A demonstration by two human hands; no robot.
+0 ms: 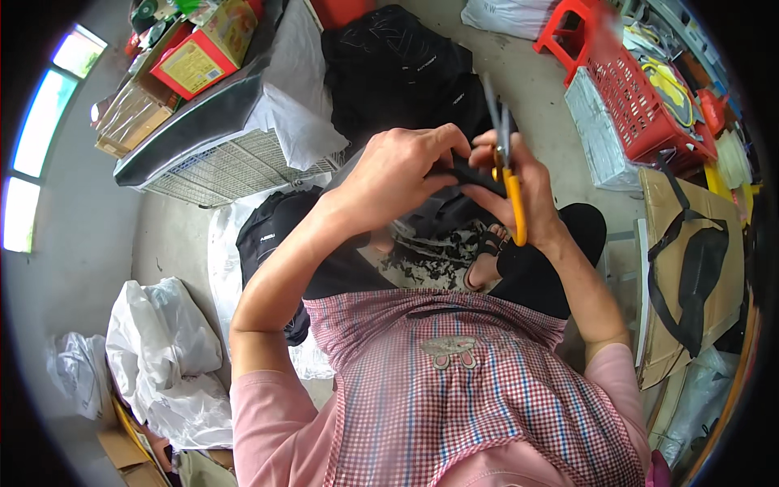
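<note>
My left hand (399,169) is closed, its fingers pinching dark cloth in front of my lap. Close by on the right, my right hand (529,188) is wrapped round a pair of scissors (514,199) with yellow-orange handles. The grey blades point up and away, blurred by motion. Between my hands a piece of black fabric (475,177) is stretched, and the right thumb and fingers seem to touch it too. How far the blades are apart is too smeared to tell. More black fabric (442,213) hangs below, over my knees.
Black scraps (430,264) litter the floor by my sandalled foot. A black garment pile (398,69) lies ahead. On the left stands a wire rack (235,166) with boxes above; white plastic bags (162,349) lie nearer. A red basket (649,105) and cardboard (698,284) are on the right.
</note>
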